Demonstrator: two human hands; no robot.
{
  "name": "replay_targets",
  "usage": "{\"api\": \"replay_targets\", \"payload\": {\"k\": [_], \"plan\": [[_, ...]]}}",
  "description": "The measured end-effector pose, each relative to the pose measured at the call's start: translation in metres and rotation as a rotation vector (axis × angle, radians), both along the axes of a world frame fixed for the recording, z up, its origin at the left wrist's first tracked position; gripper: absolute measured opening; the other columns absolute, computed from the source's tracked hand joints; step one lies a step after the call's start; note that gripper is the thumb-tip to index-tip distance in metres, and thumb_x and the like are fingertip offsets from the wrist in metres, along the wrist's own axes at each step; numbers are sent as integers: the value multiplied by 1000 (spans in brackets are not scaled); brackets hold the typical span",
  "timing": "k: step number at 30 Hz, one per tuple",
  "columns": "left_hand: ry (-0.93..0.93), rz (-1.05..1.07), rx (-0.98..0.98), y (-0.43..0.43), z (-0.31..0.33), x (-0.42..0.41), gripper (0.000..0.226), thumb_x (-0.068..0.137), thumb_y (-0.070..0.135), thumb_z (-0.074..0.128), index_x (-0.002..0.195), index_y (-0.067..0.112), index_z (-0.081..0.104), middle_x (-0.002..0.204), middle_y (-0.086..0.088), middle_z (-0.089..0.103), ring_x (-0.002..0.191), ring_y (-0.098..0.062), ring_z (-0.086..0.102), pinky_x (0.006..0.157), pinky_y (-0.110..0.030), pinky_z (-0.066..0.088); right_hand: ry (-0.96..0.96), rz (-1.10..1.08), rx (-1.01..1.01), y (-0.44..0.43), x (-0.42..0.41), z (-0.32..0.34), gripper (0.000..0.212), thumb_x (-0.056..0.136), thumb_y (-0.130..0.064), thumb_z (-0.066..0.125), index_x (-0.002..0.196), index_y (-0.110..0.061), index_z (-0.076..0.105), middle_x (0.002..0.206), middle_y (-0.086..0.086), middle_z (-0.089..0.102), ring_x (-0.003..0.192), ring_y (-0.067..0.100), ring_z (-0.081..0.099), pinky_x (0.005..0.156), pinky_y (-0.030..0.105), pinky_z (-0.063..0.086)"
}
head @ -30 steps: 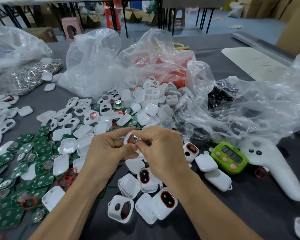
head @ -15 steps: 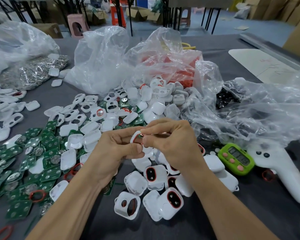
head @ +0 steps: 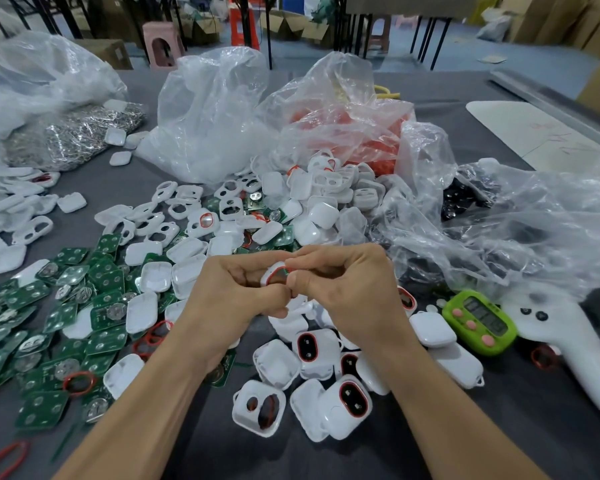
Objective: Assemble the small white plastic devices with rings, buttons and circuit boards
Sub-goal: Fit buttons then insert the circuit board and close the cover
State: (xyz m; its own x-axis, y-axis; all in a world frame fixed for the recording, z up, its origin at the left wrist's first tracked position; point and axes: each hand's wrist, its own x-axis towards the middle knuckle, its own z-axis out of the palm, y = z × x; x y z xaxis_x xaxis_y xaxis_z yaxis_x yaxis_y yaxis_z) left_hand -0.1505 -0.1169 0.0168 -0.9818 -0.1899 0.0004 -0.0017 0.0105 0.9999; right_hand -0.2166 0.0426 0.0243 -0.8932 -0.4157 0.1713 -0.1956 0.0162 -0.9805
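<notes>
Head view, over the table (head: pixel 499 427): left hand (head: pixel 232 296) and right hand (head: pixel 347 289) both pinch one white shell (head: pixel 272 273), red ring fitted, a green edge showing at it. The circuit board seems to be going in, and next, I'd judge, it wants pressing home squarely

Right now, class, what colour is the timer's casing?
The timer is lime green, clearest in the head view.

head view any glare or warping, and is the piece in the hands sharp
Head view: wide-angle stretch toward the edges; glints on the clear plastic bags; the white shell pinched by left hand and right hand looks slightly soft, partly hidden.
</notes>
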Motion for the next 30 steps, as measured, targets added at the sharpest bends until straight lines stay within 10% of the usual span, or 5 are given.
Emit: {"api": "replay_targets", "payload": {"k": [4, 8, 15, 25, 30], "plan": [[-16, -6, 62, 5, 2, -1, 46, 66, -14, 73, 98, 17, 84, 65, -7, 71, 54, -10, 59, 55, -18, 51, -157, 25, -26, 1, -4, 0, 25, 68, 8, 84, 69, -16, 80, 77, 15, 77, 73, 39, 73, 75, 49, 63], [-31, 41, 40, 11, 4, -1, 49, 65, -20, 74, 91, 20, 85, 59, -8, 67, 49, -14, 54, 50, -17, 46, -278, 80, 8, 3, -7, -2, 31, 69, 13, 82, 59, -15, 70, 66, 11, 69, 57, 18, 60, 56, 25, 50], [42, 106, -175, 16, 5, 3, 52, 75, -17, 72, 95, 29, 83, 68, -10, 75, 56, -18, 59, 60, -29, 53, -245, -56, 57, 0, -3, -3, 15, 53, -8, 80, 59, -17, 70, 73, 23, 73, 66, 31, 64, 71, 56, 59], [-28, 72, -98, 15, -1, -3, 63, 75, -24, 66, 96, 33, 84, 85, -12, 79, 78, -20, 70, 74, -38, 62, -36, -110, 267, -3, -2, -8, 19, 69, -28, 88, 74, -24, 71, 63, -5, 73, 54, 7, 61, 58, 24, 53], [-24, 55, 27, 19, -3, -7, 42, 97, -1, 62, 101, 35, 83, 91, -6, 80, 79, -11, 72, 66, -24, 61, -151, -158, 94, 3, -9, -4, 13, 74, -7, 83, 76, -18, 75, 68, 2, 76, 65, 22, 75, 72, 40, 63]]}}
